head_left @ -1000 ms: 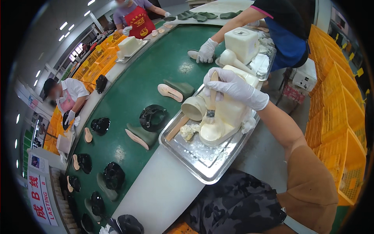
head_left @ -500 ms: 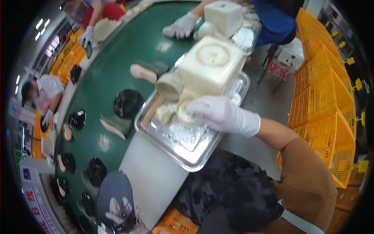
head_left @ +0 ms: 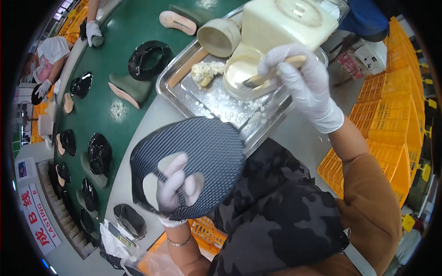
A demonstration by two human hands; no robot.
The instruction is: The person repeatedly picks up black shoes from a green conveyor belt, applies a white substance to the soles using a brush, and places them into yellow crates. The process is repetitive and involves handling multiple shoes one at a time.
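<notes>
Left hand (head_left: 177,191), white glove, fingers curled and pinching dark mesh shoe upper (head_left: 193,163), held up over lap near bench (head_left: 138,138) edge. Right hand (head_left: 299,80) fingers pressed tight round wooden-handled brush (head_left: 271,76), bristle end dipped in cream glue bowl (head_left: 244,76) on steel tray (head_left: 216,103). Cream glue jug (head_left: 285,20) just behind bowl, small round cup (head_left: 218,37) beside it. Black uppers and soles scattered along green conveyor (head_left: 129,41).

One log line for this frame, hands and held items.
left hand: holds dark ribbed shoe sole | right hand: holds wooden-handled brush, tip in cream glue bowl | silver metal tray
</notes>
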